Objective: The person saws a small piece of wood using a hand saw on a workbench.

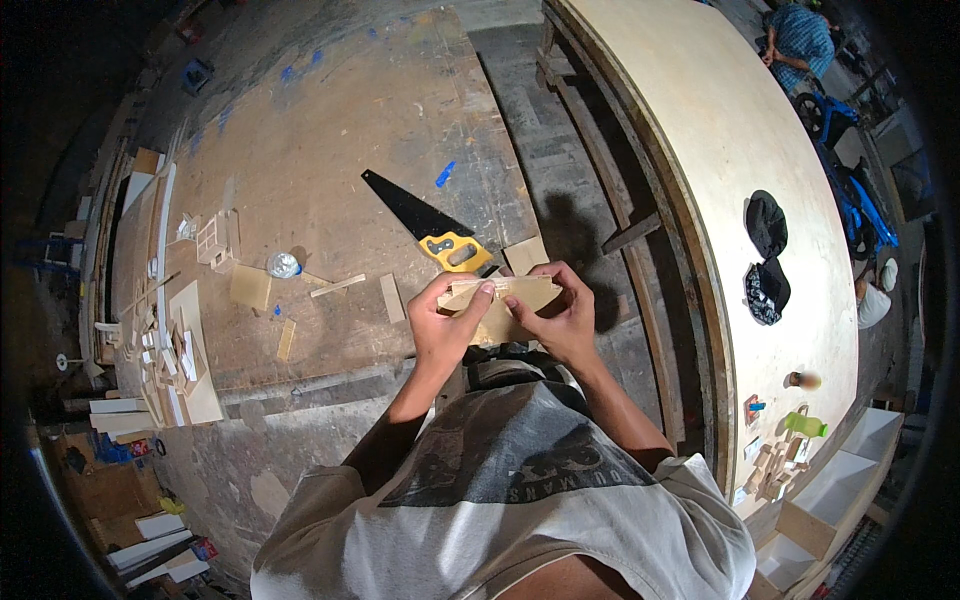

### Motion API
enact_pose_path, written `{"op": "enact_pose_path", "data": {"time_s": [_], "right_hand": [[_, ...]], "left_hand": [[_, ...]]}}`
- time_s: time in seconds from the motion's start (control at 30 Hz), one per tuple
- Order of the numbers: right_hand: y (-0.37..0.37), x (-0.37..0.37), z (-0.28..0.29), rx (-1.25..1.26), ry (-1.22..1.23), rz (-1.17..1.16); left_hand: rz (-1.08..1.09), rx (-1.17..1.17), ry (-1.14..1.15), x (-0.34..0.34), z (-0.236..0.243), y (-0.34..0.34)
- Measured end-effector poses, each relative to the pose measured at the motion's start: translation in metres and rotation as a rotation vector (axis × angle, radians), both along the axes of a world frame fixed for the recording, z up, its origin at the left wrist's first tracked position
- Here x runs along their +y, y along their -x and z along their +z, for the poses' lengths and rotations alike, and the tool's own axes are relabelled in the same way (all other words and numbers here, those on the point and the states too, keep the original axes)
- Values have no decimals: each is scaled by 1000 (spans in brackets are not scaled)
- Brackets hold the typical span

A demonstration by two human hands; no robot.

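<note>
Both of my hands hold a small flat piece of light plywood (505, 293) in front of my chest. My left hand (445, 325) grips its left end, thumb and fingers pinched over the edge. My right hand (555, 315) grips the right part from the side and below. A second, darker wood piece (493, 327) shows just under the first between my hands. Beyond my fingers on the floor lies a handsaw (425, 222) with a black blade and a yellow handle.
Wood offcuts (337, 286) and a clear plastic bottle (284, 264) lie on the worn floor board at left, with small wooden assemblies (217, 238) further left. A large plywood tabletop (730, 150) curves at right, carrying dark caps (766, 255) and small blocks. Another person (800, 35) sits at top right.
</note>
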State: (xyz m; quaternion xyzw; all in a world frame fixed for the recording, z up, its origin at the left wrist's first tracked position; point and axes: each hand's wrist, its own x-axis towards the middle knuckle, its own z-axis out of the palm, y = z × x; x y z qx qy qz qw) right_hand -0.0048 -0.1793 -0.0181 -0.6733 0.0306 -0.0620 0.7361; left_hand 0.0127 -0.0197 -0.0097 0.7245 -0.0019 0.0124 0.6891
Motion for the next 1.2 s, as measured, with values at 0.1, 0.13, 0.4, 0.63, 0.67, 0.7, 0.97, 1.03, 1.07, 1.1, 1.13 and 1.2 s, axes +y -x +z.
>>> {"op": "enact_pose_path", "data": {"time_s": [0.1,0.13,0.4,0.63,0.67,0.7,0.97,1.03,1.07,1.1,1.13,1.2], "right_hand": [[0,1,1,-77,24,-18],[0,1,1,-152,59,-43],[-2,2,22,-277,465,-104],[-7,10,24,-442,782,-82],[-10,12,18,-495,688,-141],[-13,16,12,-546,590,-198],[-59,28,-116,163,126,-8],[-58,48,-182,115,494,344],[-55,62,-210,15,682,494],[-50,82,-229,20,680,496],[-47,103,-242,-93,672,387],[-50,127,-259,-207,659,285]], "left_hand": [[-9,-3,-7,1,5,-1],[-16,-5,-4,1,6,-1],[-21,39,27,7,-2,-8],[3,97,52,17,-4,-18],[18,129,45,19,-5,-20],[22,128,45,24,-9,-23],[237,180,30,88,-35,-44],[244,195,-36,103,-38,-48],[239,196,1,109,-36,-49],[237,195,39,116,-35,-50],[233,196,42,122,-37,-53],[283,222,-22,139,-45,-54]]}}
